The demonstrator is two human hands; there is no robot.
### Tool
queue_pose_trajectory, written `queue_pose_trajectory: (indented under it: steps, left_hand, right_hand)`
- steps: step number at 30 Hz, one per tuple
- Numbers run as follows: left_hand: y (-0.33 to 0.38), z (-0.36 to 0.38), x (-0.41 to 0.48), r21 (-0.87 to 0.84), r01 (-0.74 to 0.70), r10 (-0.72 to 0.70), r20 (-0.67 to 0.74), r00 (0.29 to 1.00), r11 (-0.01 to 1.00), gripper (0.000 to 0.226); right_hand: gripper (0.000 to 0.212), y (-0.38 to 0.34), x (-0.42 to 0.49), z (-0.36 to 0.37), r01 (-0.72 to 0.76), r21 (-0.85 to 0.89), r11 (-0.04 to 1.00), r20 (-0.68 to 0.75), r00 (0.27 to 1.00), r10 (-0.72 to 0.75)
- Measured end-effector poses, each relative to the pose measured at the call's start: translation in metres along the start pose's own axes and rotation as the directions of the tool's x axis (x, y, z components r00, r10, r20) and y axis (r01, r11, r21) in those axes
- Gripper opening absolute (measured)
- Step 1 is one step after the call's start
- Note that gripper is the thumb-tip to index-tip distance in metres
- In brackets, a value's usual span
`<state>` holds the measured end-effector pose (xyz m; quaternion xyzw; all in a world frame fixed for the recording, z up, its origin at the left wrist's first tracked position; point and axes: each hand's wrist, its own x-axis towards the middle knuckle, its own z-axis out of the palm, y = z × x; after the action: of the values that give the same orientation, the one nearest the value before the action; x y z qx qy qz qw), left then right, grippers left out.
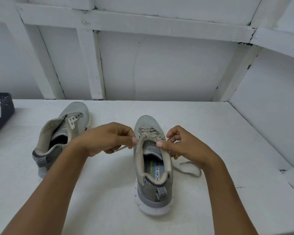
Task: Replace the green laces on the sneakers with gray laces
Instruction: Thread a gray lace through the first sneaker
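1. The left hand (105, 139) is pinching one end of the gray lace (148, 133).
2. The right hand (182, 145) is pinching the other side of the lace.
3. The sneaker (153, 168) is sitting on the surface (227, 133) between both hands.

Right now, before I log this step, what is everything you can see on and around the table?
laced sneaker: one, gray with a white sole, table centre, toe away from the camera
unlaced sneaker: one, gray, left of the first, no lace visible
gray lace: one, threaded through the laced sneaker, loose end on the table at its right
dark object: one, dark and speckled, left edge, cut off
table: one, white
wall: white panels with battens, behind the table
green laces: none in view
left hand: pinches the gray lace, left of the sneaker
right hand: pinches it, on the right
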<state>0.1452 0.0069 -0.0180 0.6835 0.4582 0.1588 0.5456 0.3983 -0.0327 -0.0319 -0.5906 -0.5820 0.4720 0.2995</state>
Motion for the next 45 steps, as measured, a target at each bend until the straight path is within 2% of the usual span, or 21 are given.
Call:
queue_pose_trajectory:
  steps: [2, 4, 5, 7, 8, 9, 13, 15, 17, 21, 24, 27, 30, 33, 35, 37, 40, 43, 45]
  left_hand:
    - [0.001, -0.002, -0.002, -0.049, -0.091, 0.089, -0.040, 0.995, 0.995, 0.010]
    - [0.002, -0.006, -0.002, -0.196, -0.208, 0.174, -0.177, 0.969, 0.958, 0.008]
    - [0.003, -0.008, -0.001, -0.308, -0.267, 0.199, -0.235, 0.951, 0.913, 0.009]
    - [0.006, -0.011, -0.001, -0.551, -0.345, 0.222, -0.278, 0.935, 0.760, 0.013]
    - [0.008, -0.011, -0.002, -0.624, -0.344, 0.215, -0.276, 0.937, 0.702, 0.016]
    - [0.010, -0.011, -0.003, -0.637, -0.319, 0.179, -0.276, 0.944, 0.701, 0.018]
    - [0.004, -0.011, 0.003, -0.452, -0.118, 0.011, -0.232, 0.973, 0.884, 0.022]
    - [-0.002, -0.010, 0.005, -0.260, 0.000, -0.046, -0.171, 0.984, 0.966, 0.017]
    - [-0.003, -0.005, 0.004, -0.107, 0.056, -0.066, -0.093, 0.994, 0.993, 0.011]
    - [0.001, 0.001, 0.003, 0.021, -0.030, 0.030, 0.021, 0.999, 0.999, 0.010]
    - [0.000, -0.004, 0.005, 0.076, -0.074, 0.074, -0.002, 0.997, 0.994, 0.011]
    - [0.000, -0.002, 0.008, 0.149, -0.103, 0.106, -0.013, 0.994, 0.984, 0.008]
    - [-0.001, 0.001, 0.011, 0.140, -0.136, 0.138, -0.007, 0.990, 0.981, 0.002]
    - [-0.002, 0.002, 0.012, 0.137, -0.161, 0.165, -0.022, 0.986, 0.977, 0.002]
    - [-0.002, 0.002, 0.013, 0.204, -0.167, 0.183, -0.058, 0.981, 0.965, 0.004]
    - [-0.002, 0.004, 0.013, 0.193, -0.171, 0.187, -0.066, 0.980, 0.966, 0.008]
    - [-0.003, 0.008, 0.014, 0.029, -0.118, 0.119, -0.052, 0.992, 0.993, 0.019]
    - [-0.001, 0.012, 0.017, -0.164, 0.029, -0.032, -0.014, 0.999, 0.986, 0.024]
    - [-0.003, 0.012, 0.020, -0.247, 0.114, -0.115, 0.014, 0.993, 0.962, 0.022]
  right_hand:
    - [0.048, 0.001, -0.001, -0.001, 0.003, 0.012, 1.000, 0.053, 0.999, -0.004]
    - [0.048, 0.002, -0.001, -0.002, 0.022, 0.019, 1.000, 0.088, 0.996, -0.024]
    - [0.047, 0.002, -0.001, -0.002, 0.029, 0.025, 0.999, 0.094, 0.995, -0.031]
    - [0.045, 0.002, -0.002, -0.003, 0.035, 0.039, 0.999, 0.102, 0.994, -0.039]
    - [0.045, 0.002, -0.002, -0.003, 0.036, 0.044, 0.998, 0.108, 0.993, -0.041]
    - [0.045, 0.002, -0.003, -0.004, 0.037, 0.046, 0.998, 0.115, 0.992, -0.042]
    - [0.045, -0.002, -0.003, -0.004, 0.026, 0.055, 0.998, 0.137, 0.990, -0.033]
    - [0.039, -0.002, -0.003, -0.005, 0.016, 0.058, 0.998, 0.135, 0.991, -0.024]
    - [0.032, -0.002, -0.002, -0.005, 0.003, 0.064, 0.998, 0.125, 0.992, -0.011]
    - [0.029, -0.004, -0.002, -0.007, -0.010, 0.055, 0.998, 0.119, 0.993, 0.004]
    - [0.026, -0.007, 0.000, -0.007, 0.029, 0.014, 0.999, 0.058, 0.998, -0.030]
    - [0.011, -0.013, 0.005, -0.005, 0.139, -0.104, 0.985, -0.002, 0.990, -0.140]
    - [0.004, -0.022, 0.011, 0.000, 0.229, -0.216, 0.949, 0.068, 0.973, -0.219]
    - [0.008, -0.031, 0.018, 0.009, 0.251, -0.343, 0.905, 0.127, 0.967, -0.220]
    - [0.009, -0.035, 0.021, 0.012, 0.244, -0.371, 0.896, 0.130, 0.969, -0.210]
    - [0.009, -0.037, 0.022, 0.014, 0.232, -0.357, 0.905, 0.149, 0.970, -0.189]
    - [0.006, -0.037, 0.025, 0.014, 0.213, -0.318, 0.924, 0.158, 0.973, -0.170]
    - [0.007, -0.037, 0.029, 0.016, 0.187, -0.274, 0.943, 0.163, 0.976, -0.146]
    - [0.005, -0.037, 0.031, 0.017, 0.138, -0.178, 0.974, 0.162, 0.981, -0.110]
